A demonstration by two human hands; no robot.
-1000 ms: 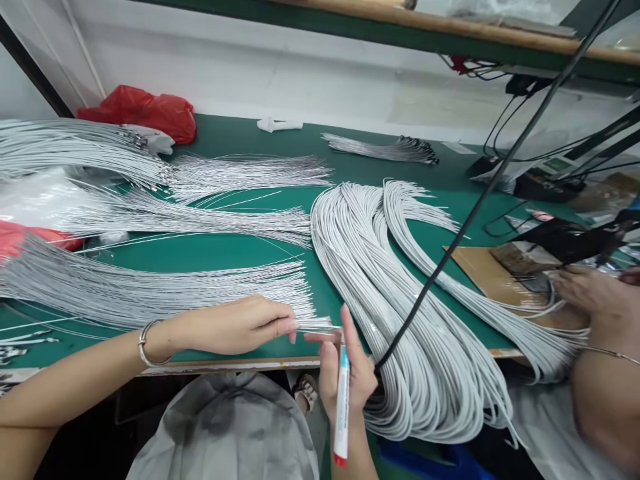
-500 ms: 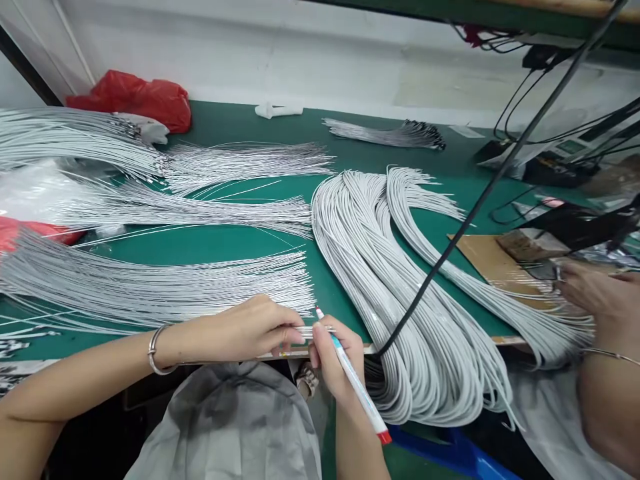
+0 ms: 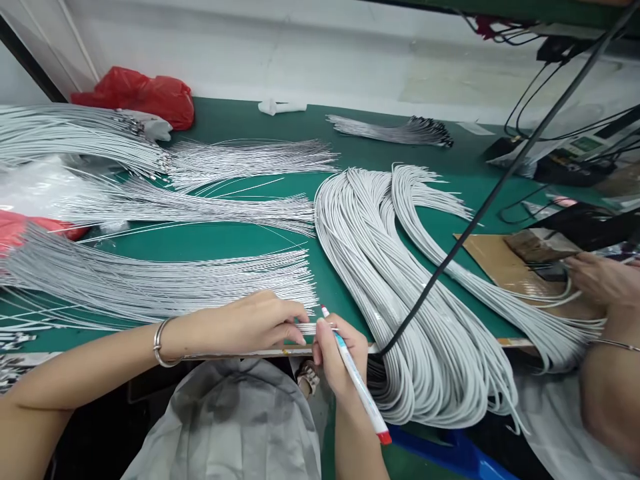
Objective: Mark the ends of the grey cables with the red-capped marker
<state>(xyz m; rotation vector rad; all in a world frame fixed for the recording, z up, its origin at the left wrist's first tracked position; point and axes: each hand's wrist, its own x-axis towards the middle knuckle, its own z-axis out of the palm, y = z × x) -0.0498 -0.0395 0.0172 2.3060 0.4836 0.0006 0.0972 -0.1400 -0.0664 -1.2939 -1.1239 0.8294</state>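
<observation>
My left hand [image 3: 260,321] is closed on a few thin white wires [image 3: 308,329] at the table's front edge. At their other side, the fingers of my right hand [image 3: 345,357] pinch close to the wire ends, which are partly hidden. That hand also grips a white marker pen [image 3: 364,395] with a red end cap, its uncapped red tip pointing up and away from me. Just beyond my left hand lies a wide bundle of thin grey-white wires [image 3: 190,280], ends facing right. A thick bundle of white cables [image 3: 395,280] hangs over the edge right of my hands.
More wire bundles [image 3: 240,207] lie left on the green table [image 3: 170,243]. A black cord [image 3: 467,230] crosses diagonally in front. At right, a co-worker's hand [image 3: 597,280] is near cables and a cardboard piece [image 3: 493,260]. A red bag [image 3: 145,97] sits at the back.
My view has shifted slightly. Both my hands keep nearly the same pose on the wires and marker pen. The co-worker's hand has moved up and away, with cable strands now curving toward it.
</observation>
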